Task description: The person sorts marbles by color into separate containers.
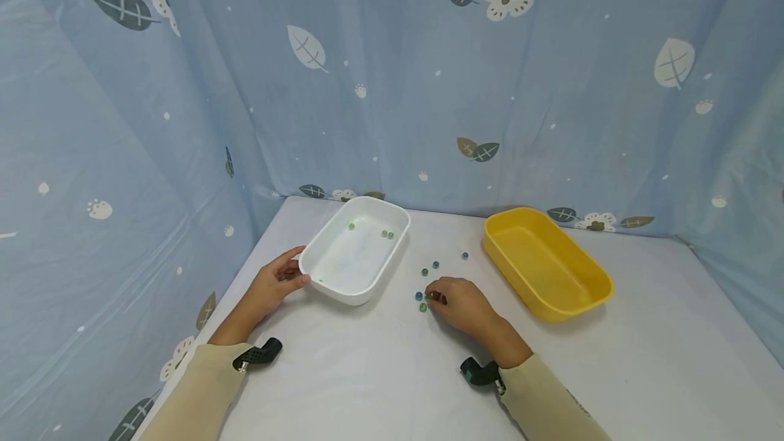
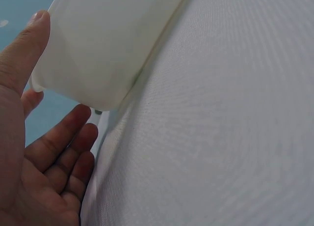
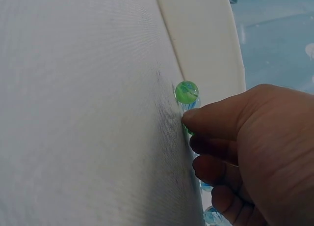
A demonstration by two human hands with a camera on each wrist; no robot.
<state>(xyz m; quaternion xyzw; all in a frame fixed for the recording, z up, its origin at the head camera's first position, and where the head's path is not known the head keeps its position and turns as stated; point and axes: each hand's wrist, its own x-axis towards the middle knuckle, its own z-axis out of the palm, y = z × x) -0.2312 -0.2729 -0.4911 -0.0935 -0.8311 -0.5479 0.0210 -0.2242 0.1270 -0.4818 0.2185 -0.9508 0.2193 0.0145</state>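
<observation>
My left hand [image 1: 273,289] grips the near left corner of a white plastic tray [image 1: 382,282]. In the left wrist view the thumb [image 2: 30,51] lies along the tray's wall, and the other fingers curl below its rim. Several green glass marbles lie on the tray floor. To the right of the tray, my right hand [image 1: 461,305] pinches a green marble [image 1: 429,297] close over the table, mostly hidden by thumb and fingers. Beside those fingertips sit another green marble [image 3: 187,92] and a blue marble [image 1: 419,296].
Farther back on the white tablecloth [image 1: 380,386] lie a dark green marble [image 1: 425,271] and two blue marbles, one [image 1: 436,265] nearer than the other [image 1: 465,256]. A yellow tray [image 1: 554,315] stands at the right. A blue patterned curtain [image 1: 392,121] hangs behind the table.
</observation>
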